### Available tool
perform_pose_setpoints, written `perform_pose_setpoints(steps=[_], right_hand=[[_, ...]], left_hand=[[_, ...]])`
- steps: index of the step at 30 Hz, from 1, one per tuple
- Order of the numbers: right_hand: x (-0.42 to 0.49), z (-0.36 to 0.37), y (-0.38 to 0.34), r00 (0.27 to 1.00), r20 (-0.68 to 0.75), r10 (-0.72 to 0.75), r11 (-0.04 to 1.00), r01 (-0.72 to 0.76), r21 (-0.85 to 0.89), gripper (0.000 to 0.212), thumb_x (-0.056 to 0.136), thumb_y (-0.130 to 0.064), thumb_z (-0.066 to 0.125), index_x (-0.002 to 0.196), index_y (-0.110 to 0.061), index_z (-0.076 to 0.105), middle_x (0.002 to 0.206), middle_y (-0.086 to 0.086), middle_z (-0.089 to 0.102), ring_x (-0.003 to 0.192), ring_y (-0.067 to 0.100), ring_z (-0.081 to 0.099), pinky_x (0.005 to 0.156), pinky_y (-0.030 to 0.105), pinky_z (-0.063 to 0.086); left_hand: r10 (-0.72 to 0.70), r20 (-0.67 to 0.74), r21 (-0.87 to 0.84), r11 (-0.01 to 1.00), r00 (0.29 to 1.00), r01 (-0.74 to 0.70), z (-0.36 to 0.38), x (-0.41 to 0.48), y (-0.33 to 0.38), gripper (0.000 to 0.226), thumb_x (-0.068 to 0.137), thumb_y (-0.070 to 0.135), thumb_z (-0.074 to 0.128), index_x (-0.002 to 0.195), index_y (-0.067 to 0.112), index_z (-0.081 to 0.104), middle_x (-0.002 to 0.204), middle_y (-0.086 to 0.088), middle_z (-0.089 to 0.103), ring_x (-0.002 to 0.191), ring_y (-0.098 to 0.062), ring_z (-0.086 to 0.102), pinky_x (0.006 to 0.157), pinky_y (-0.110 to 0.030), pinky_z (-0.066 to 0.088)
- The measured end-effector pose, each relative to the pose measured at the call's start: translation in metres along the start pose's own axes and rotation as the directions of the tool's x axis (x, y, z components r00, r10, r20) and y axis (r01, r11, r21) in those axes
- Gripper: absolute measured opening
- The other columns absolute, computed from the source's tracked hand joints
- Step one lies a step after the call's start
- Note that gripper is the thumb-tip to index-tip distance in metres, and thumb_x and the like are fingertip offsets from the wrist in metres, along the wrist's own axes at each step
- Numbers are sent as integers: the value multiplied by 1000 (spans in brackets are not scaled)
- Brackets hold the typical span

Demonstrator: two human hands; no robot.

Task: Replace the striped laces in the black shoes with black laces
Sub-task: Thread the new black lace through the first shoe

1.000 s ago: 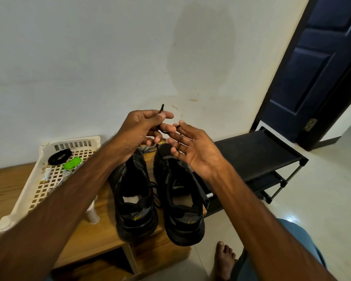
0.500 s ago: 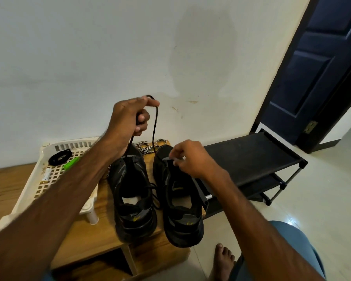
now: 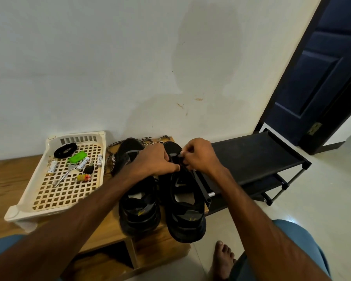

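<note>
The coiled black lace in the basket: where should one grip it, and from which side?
Probably from above, pinching one side of the ring: the coiled black lace lies flat in the far corner of the basket, whose walls block a sideways approach.

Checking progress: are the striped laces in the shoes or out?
Out: the striped laces lie loose beside and behind the shoes.

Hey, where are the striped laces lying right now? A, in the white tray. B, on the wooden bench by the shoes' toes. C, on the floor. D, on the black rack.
B: the striped laces lie on the wooden bench around the toes of the black shoes, beside the white tray.
</note>
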State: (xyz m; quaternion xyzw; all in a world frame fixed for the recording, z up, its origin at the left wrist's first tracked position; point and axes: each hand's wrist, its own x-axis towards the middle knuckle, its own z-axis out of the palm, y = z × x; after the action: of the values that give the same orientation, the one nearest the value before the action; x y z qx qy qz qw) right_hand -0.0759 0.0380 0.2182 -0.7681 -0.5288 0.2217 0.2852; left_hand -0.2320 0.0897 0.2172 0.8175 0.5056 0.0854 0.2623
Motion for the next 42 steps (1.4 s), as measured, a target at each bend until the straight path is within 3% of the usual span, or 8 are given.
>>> perform_pose_setpoints(steps=[3, 7, 14, 21, 25, 29, 38, 42], right_hand=[[-1, -4, 7, 995, 47, 93, 970, -101, 223, 11, 100, -8, 63, 97, -2, 72, 99, 18, 75, 80, 22, 74, 73, 36, 65], [-4, 1, 0, 988, 68, -139, 979, 147, -140, 35, 89, -14, 75, 123, -15, 70, 120, 3, 69, 106, 18, 66, 93, 33, 57], [-7, 13, -16, 969, 91, -228, 852, 244, -462, 19, 96, -19, 68, 111, -16, 79, 107, 11, 75, 95, 27, 69, 88, 43, 59], [-2, -9, 2, 977, -191, -92, 995, 81, -64, 17, 99, -23, 68, 100, -8, 76, 106, 3, 75, 94, 20, 70, 86, 40, 59], [-12, 5, -9, 975, 118, -190, 914, 219, -341, 35, 88, -20, 76, 123, -22, 72, 120, 2, 71, 110, 22, 66, 97, 41, 55], [-14, 19, -17, 971, 68, -230, 850, 235, -471, 27, 92, -14, 69, 118, -19, 74, 113, 9, 71, 108, 29, 65, 95, 45, 54], [-11, 15, -17, 985, 36, -169, 907, 170, -384, 16, 94, -21, 72, 107, -18, 80, 102, 7, 76, 94, 23, 69, 87, 37, 57], [-5, -18, -7, 909, -410, -68, 993, 102, 61, 14, 90, -19, 77, 101, -12, 82, 106, 4, 79, 96, 14, 73, 87, 27, 57]], left_hand=[[-64, -40, -101, 993, 997, 59, 2, -1, 2, 20, 77, 35, 81, 80, 16, 77, 87, -2, 76, 84, -19, 73, 84, -40, 62], [-90, -159, -120, 990, 983, 72, 8, -2, 3, 21, 73, 37, 83, 79, 18, 78, 84, -3, 75, 81, -21, 73, 82, -39, 62], [-76, -152, -149, 987, 985, 54, 6, 1, -4, 14, 80, 31, 84, 80, 18, 79, 66, -3, 74, 49, -10, 70, 65, -29, 63], [-89, -144, -184, 981, 986, 62, 6, 2, -4, 16, 81, 29, 85, 84, 15, 78, 78, -4, 76, 50, -12, 71, 63, -29, 64], [-54, -139, -181, 983, 989, 28, 6, 2, -4, 13, 81, 28, 84, 84, 17, 80, 78, -5, 76, 53, -14, 72, 64, -32, 64], [-13, -121, -167, 986, 993, -7, 4, 2, -5, 9, 81, 25, 84, 83, 19, 79, 77, -2, 75, 50, -13, 71, 59, -27, 63], [-35, -101, -225, 974, 994, 12, 6, 5, -10, 9, 80, 23, 85, 78, 18, 78, 76, -2, 75, 53, -15, 73, 60, -31, 64], [-97, -111, -238, 969, 989, 69, 6, 5, -10, 15, 80, 28, 85, 76, 15, 79, 62, 1, 73, 49, -13, 71, 54, -23, 61]])
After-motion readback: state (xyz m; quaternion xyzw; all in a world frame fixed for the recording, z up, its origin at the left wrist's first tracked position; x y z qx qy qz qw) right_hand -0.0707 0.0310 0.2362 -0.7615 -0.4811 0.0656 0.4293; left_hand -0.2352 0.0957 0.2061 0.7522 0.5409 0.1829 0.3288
